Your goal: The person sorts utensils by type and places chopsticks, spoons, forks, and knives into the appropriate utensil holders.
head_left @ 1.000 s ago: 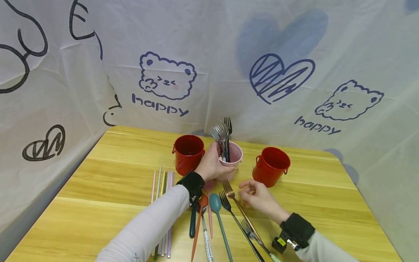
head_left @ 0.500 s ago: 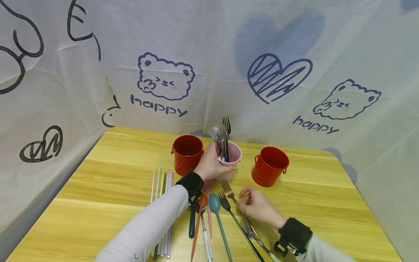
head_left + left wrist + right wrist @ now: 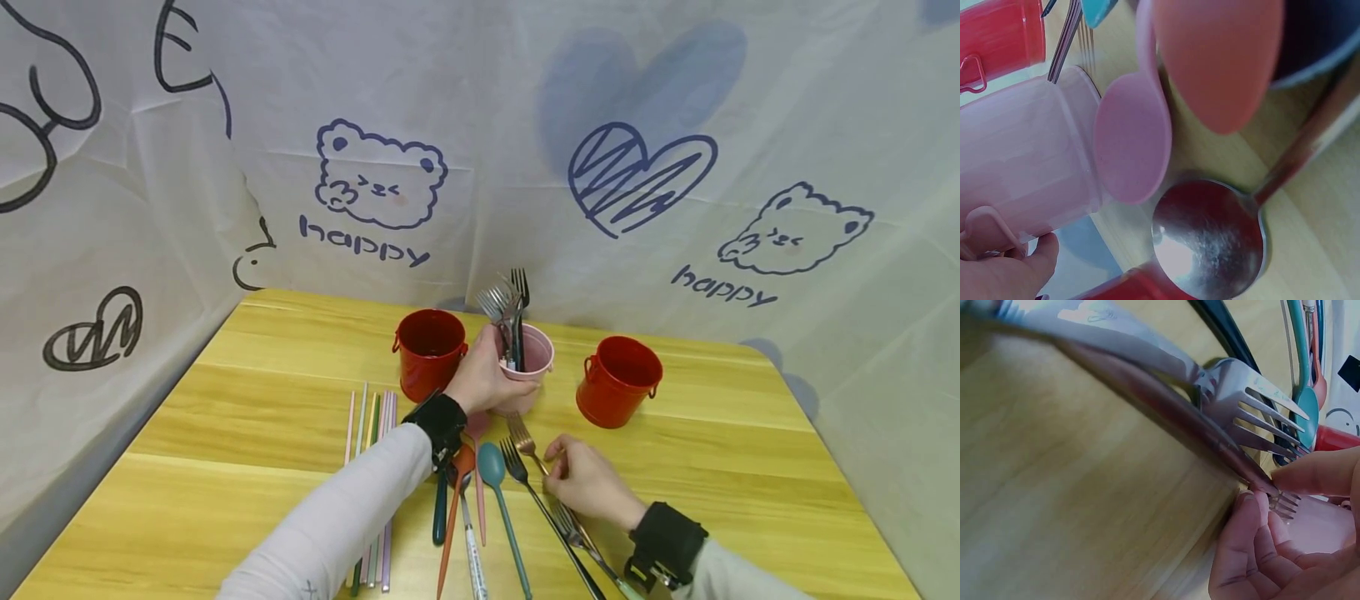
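Note:
My left hand grips the side of a small pink bucket, where several forks stand with tines up. In the left wrist view its thumb and fingers lie by the bucket's handle. My right hand pinches a copper-coloured fork between thumb and fingertips, below its tines. That fork lies slanted, its tines close to the pink bucket. Beside it are a silver fork with a pale handle and a black fork.
Red buckets stand left and right of the pink one. A teal spoon, an orange spoon, a pink spoon and a metal ladle lie in front. Several chopsticks lie at left. A white cloth hangs behind.
My right hand has come down and toward the copper-coloured fork, and its fingers have closed on it. My left hand stays on the pink bucket.

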`<action>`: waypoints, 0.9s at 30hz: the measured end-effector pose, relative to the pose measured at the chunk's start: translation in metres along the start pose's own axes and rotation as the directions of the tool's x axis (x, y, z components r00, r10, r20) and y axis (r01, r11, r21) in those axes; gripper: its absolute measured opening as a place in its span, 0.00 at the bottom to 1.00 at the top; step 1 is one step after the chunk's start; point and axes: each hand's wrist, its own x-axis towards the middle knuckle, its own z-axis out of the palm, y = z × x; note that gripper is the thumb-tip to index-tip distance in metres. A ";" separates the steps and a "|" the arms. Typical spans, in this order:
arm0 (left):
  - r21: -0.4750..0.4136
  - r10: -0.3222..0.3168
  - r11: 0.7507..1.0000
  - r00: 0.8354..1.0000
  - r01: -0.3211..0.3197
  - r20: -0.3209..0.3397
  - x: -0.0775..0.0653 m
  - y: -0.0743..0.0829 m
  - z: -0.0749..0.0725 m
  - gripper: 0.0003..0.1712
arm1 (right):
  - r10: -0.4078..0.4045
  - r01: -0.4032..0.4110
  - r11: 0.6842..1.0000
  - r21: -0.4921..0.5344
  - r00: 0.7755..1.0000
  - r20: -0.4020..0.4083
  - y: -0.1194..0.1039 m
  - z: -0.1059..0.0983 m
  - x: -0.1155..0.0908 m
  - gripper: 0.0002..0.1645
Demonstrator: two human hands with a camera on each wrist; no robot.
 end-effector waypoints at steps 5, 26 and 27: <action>0.008 0.000 1.000 1.000 0.000 0.000 0.000 -0.001 0.001 0.51 | -0.001 0.001 1.000 -0.013 1.000 -0.007 -0.001 0.001 0.000 0.13; 0.007 0.001 1.000 1.000 -0.001 0.001 0.000 -0.001 0.000 0.51 | 0.069 -0.072 0.995 0.064 0.996 0.048 -0.005 -0.010 0.001 0.07; 0.006 0.002 1.000 1.000 -0.002 0.002 0.000 -0.001 0.000 0.51 | 0.061 -0.065 0.996 0.069 0.997 0.052 -0.005 -0.011 0.000 0.07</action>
